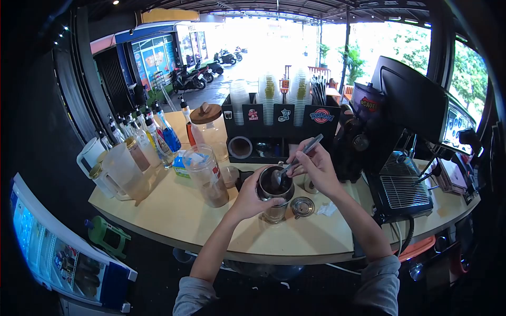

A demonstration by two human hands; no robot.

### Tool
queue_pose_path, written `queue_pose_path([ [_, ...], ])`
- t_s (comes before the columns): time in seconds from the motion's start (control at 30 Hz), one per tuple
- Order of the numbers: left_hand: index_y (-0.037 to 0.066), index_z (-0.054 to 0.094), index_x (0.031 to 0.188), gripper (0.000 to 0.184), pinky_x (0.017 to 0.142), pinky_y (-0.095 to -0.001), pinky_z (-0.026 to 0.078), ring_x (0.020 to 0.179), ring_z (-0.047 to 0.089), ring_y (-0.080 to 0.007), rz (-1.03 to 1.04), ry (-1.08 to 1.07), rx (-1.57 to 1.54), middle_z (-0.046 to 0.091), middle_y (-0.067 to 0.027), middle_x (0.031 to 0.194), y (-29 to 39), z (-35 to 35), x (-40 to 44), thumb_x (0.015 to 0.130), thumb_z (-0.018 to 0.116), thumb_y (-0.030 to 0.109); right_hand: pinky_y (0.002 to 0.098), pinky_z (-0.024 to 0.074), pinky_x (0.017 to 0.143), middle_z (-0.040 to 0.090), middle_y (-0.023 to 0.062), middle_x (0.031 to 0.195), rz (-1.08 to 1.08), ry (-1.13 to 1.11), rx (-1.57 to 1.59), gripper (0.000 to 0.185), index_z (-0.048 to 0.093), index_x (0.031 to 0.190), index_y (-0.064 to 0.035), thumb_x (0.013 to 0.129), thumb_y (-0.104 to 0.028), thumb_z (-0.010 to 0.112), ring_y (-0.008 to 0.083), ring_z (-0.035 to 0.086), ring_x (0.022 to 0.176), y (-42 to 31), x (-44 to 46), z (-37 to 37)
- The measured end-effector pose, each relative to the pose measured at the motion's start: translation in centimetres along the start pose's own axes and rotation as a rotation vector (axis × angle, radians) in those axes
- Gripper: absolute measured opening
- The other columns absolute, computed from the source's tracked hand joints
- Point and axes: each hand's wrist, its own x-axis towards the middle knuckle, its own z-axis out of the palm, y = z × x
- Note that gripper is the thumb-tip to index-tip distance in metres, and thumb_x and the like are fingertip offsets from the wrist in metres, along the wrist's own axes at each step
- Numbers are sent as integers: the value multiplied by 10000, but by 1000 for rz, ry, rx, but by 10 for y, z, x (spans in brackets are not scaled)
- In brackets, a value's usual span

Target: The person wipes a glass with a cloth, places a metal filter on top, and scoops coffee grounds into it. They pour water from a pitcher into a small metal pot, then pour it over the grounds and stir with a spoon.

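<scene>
My left hand (pixel 247 199) is wrapped round the side of a metal canister (pixel 284 197), which is tilted so its dark mouth faces me. Between the fingers of my right hand (pixel 320 169) is a metal spoon (pixel 314 142), its bowl end down inside the canister's mouth. What lies in the canister is too dark to make out. A round metal lid (pixel 302 207) rests on the counter just right of the canister. Left of my left hand stands a clear plastic cup (pixel 201 169) with something brown low inside.
Syrup bottles (pixel 169 138) and plastic pitchers (pixel 120 167) crowd the counter's left side. A wood-lidded jar (pixel 210 130) and a black cup organizer (pixel 269 138) stand behind. An espresso machine (pixel 406 184) fills the right. Crumpled tissue (pixel 327 209) lies near the lid.
</scene>
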Motion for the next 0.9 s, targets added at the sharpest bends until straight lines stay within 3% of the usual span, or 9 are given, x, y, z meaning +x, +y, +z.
queue_pose_path([
  [0.13,-4,434,1260,818,966,-335,430,1091,561,-204,-65,-3,-14,569,-132,1182,-6,1,-5,601,857,233,297,575,670,604,129,909,-31,12,-10,166,415,1039,-49,956,-166,499,180,659,769,4,-4,1],
  [0.53,-16,432,1268,842,969,-336,425,1092,568,-225,-80,-87,-19,576,-151,1170,-6,-4,-8,597,855,267,258,545,691,584,66,850,-36,-26,-60,72,491,945,7,924,-44,537,138,646,797,14,-14,13],
  [0.7,6,392,1306,916,1003,-370,391,1161,509,-248,24,-46,44,518,-145,1208,-5,-9,-7,584,860,318,237,515,672,595,34,828,-104,-58,-230,69,576,918,29,905,-38,563,103,627,778,15,-19,17],
  [0.77,47,415,1304,902,972,-400,395,1110,524,-249,152,84,296,526,-112,1128,9,-13,-5,587,850,380,235,514,672,604,44,828,-128,-74,-396,70,592,903,26,885,-42,591,104,624,770,6,-20,20],
  [0.8,66,520,1209,697,919,-406,385,1027,543,-242,129,107,332,546,-82,1014,24,-12,-4,639,808,343,242,518,671,610,57,838,-160,-66,-422,63,609,883,21,854,-33,623,111,629,763,4,-19,23],
  [0.83,66,520,1209,697,919,-406,385,1027,543,-242,135,105,327,546,-82,1014,23,-12,-1,639,808,343,242,518,671,610,57,838,-161,-61,-429,63,609,883,21,854,-33,623,111,629,763,2,-18,26],
  [0.9,64,608,1068,439,881,-390,361,956,552,-247,237,28,551,568,-65,952,21,-13,3,692,743,245,258,524,672,610,69,849,-271,-89,-503,68,608,866,20,834,-28,642,118,635,753,-1,-16,31],
])
